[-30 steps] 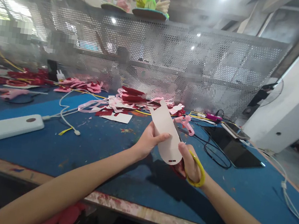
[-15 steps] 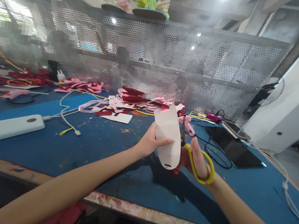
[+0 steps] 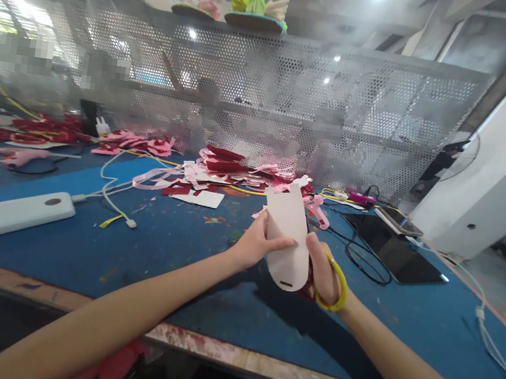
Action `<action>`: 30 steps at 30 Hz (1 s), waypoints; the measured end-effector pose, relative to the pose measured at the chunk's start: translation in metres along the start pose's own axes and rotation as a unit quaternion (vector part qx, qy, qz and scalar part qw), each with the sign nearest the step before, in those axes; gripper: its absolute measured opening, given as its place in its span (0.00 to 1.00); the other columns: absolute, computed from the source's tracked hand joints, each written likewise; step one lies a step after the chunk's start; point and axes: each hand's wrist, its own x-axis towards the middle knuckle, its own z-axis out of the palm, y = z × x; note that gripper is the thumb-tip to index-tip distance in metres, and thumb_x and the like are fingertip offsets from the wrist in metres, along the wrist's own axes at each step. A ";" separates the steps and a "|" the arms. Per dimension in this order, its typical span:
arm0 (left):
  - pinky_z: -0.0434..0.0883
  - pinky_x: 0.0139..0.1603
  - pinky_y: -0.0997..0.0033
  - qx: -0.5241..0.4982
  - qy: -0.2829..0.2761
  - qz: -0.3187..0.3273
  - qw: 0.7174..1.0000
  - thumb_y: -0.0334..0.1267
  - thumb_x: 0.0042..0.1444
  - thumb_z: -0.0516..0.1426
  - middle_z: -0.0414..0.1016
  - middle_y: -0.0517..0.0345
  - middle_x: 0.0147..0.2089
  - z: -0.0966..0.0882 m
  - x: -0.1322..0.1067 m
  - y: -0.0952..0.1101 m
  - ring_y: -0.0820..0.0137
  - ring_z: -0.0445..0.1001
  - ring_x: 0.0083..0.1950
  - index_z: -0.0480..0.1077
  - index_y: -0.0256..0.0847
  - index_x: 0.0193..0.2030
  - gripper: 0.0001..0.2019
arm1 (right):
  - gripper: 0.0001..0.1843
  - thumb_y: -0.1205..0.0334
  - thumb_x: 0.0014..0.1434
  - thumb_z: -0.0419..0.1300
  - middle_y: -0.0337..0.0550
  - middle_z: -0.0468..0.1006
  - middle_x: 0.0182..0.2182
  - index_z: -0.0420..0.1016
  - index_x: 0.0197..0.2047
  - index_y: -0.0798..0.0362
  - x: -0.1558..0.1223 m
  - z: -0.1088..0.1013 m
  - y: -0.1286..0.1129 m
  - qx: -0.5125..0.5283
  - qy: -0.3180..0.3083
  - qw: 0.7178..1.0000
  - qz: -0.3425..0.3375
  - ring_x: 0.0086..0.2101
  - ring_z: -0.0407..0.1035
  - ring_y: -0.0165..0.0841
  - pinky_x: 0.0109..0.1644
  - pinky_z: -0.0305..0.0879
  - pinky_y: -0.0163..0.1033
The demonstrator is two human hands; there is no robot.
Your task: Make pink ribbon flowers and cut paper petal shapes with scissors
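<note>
My left hand [image 3: 265, 241] grips a long white paper piece [image 3: 288, 238] from its left side, thumb flat across the face. The piece has a rounded lower end with a short dark slot, and a notch at its top. My right hand [image 3: 321, 267] is closed at the paper's right edge, with the yellow handle of a pair of scissors [image 3: 340, 288] looped round the base of the thumb. The scissors' blades are mostly hidden behind the paper, and so are some right-hand fingers. Something dark red shows behind the paper's lower right edge.
Behind the hands lies a heap of red, pink and white scraps [image 3: 218, 172]. A pink glue gun [image 3: 318, 210] and a black tablet [image 3: 394, 248] lie to the right. A white power strip [image 3: 11, 217] with cables is at left. A perforated metal screen [image 3: 266, 92] stands behind.
The paper has shifted slightly right and down with my left hand. My right hand has moved left against it; the scissors' blades, visible before, are now mostly behind the paper.
</note>
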 end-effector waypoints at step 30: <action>0.73 0.35 0.67 0.110 0.105 -0.149 0.977 0.28 0.38 0.65 0.78 0.48 0.37 -0.037 0.023 -0.024 0.62 0.77 0.36 0.69 0.32 0.42 0.21 | 0.14 0.50 0.52 0.59 0.52 0.77 0.29 0.70 0.28 0.54 0.034 -0.077 -0.006 -0.607 0.043 0.784 0.123 0.34 0.73 0.44 0.33 0.62 0.40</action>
